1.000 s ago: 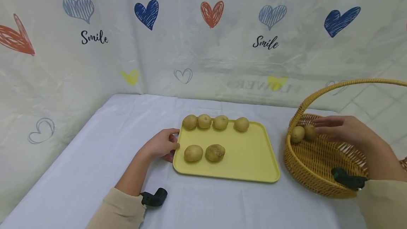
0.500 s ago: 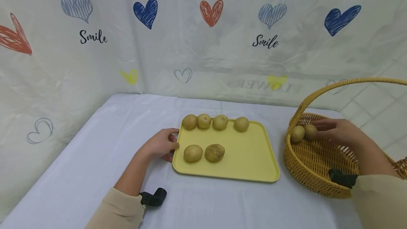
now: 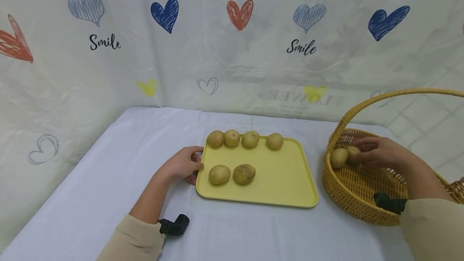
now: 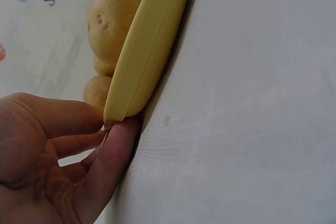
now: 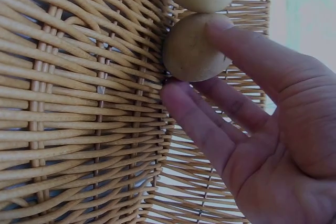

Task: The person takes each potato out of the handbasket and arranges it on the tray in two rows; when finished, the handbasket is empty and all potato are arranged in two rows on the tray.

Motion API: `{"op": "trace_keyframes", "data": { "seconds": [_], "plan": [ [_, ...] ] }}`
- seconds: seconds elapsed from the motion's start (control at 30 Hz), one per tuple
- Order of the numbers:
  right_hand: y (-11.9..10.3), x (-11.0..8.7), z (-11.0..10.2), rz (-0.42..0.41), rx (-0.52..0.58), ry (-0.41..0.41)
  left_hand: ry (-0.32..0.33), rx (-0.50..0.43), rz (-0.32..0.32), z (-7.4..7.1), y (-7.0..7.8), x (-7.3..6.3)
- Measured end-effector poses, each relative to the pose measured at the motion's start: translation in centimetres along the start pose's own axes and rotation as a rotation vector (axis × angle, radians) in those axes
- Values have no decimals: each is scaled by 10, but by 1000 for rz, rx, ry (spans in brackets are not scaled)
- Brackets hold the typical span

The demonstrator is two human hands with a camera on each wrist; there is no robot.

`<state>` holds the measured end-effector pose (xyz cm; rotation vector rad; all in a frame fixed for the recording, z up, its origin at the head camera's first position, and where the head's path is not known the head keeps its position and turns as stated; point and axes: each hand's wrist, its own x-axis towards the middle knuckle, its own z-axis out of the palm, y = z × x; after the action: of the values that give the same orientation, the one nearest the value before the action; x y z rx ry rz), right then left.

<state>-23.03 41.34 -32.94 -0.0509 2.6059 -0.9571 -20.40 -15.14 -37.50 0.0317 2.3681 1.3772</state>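
My left hand (image 3: pixel 183 165) pinches the left edge of a yellow tray (image 3: pixel 279 174); in the left wrist view, thumb (image 4: pixel 113 148) and fingers meet at its corner. Several potatoes lie on the tray: a row along the far edge, including one potato (image 3: pixel 274 141) set apart, and two in front, a smooth potato (image 3: pixel 219 175) and a blotchy potato (image 3: pixel 244 174). Inside the wicker basket (image 3: pixel 357 186), my right hand (image 3: pixel 386 154) holds a potato (image 5: pixel 189 51) between thumb and fingers, low against the weave. Beside it, touching, sits another potato (image 3: pixel 338 158).
The basket's tall arched handle (image 3: pixel 380 100) rises over the right arm. A white cloth (image 3: pixel 232 233) covers the table, and a printed curtain (image 3: pixel 217 51) hangs behind it. Both wrists carry black camera straps, the left strap camera (image 3: pixel 177 225) lying near the tray.
My right hand has moved slightly down and closed its fingers around the potato in the basket. The neighbouring potato has shifted a little towards me. My left hand stays at the tray edge.
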Motion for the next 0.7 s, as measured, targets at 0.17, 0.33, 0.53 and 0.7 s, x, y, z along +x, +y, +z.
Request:
{"op": "trace_keyframes", "data": {
  "seconds": [0.17, 0.33, 0.53, 0.7],
  "plan": [
    [1, 1, 1, -2, -17, 3, -1, -11, 2, 0, -1, 1],
    [0, -2, 0, 2, -52, 17, -1, -13, 5, 0, -2, 1],
    [-3, -7, -3, -26, 3, 54, -1, -6, 6, 0, -1, 1],
    [-7, -9, -6, -43, 26, 71, 0, -4, 3, 0, -2, 1]
  ]
}}
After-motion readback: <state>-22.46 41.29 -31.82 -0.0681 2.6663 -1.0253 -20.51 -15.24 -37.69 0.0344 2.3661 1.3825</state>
